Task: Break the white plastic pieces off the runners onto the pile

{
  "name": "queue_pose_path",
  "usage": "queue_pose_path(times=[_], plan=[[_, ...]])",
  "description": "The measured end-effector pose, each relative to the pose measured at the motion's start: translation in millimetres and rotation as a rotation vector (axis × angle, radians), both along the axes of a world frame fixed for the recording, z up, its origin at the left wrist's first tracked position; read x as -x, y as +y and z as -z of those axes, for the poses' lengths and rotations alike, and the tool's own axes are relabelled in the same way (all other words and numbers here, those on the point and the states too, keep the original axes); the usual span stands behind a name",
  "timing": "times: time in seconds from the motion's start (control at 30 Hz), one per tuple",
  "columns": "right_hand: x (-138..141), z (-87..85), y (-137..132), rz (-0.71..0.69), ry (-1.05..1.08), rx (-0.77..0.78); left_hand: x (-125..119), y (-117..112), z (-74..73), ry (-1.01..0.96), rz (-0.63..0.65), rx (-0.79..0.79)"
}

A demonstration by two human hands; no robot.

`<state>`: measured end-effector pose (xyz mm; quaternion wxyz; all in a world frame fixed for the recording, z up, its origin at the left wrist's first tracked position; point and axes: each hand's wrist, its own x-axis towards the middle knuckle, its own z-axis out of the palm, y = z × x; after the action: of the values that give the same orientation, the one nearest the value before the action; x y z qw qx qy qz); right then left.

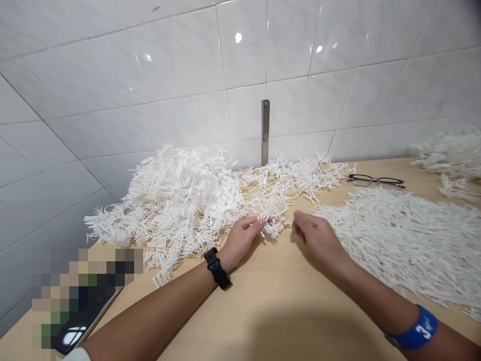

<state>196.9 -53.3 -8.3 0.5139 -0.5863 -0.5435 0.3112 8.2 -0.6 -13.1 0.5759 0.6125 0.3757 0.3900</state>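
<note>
My left hand [244,235], with a black watch band on its wrist, pinches a small clump of thin white strands [276,213] between thumb and finger. Just right of that clump is my right hand [315,233], its fingers curled closed. Anything inside those fingers is hidden. A tall tangled heap of white branching strands [184,195] lies beyond and to the left of my left hand. On the right, a flat spread of loose, separate white strands [402,240] reaches close to my right hand. The exact material of the strands cannot be made out.
More white strands [300,173] lie along the back by the tiled wall [188,115]. Eyeglasses [376,180] rest behind the flat spread. A phone [86,321], partly blurred out, stands at the front left. A metal strip [265,131] is fixed to the wall.
</note>
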Motion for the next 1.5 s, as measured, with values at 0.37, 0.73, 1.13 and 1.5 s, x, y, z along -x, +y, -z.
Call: queue_pose_path(times=[0.37,0.73,1.13,1.5], plan=[[18.7,9.2,-6.2,-0.424,-0.459,0.006,-0.4,-2.0,-2.8,0.025,0.128,-0.056],[30.7,8.0,-16.0,-0.347,-0.649,-0.123,-1.9,-1.3,3.1,-0.049,0.041,0.011],[35.2,11.3,-25.1,-0.297,-0.166,-0.208,2.7,12.6,3.8,-0.340,-0.069,0.246],[7.1,12.0,4.6,0.076,0.807,0.115,0.7,6.6,4.4,-0.091,0.003,0.092]])
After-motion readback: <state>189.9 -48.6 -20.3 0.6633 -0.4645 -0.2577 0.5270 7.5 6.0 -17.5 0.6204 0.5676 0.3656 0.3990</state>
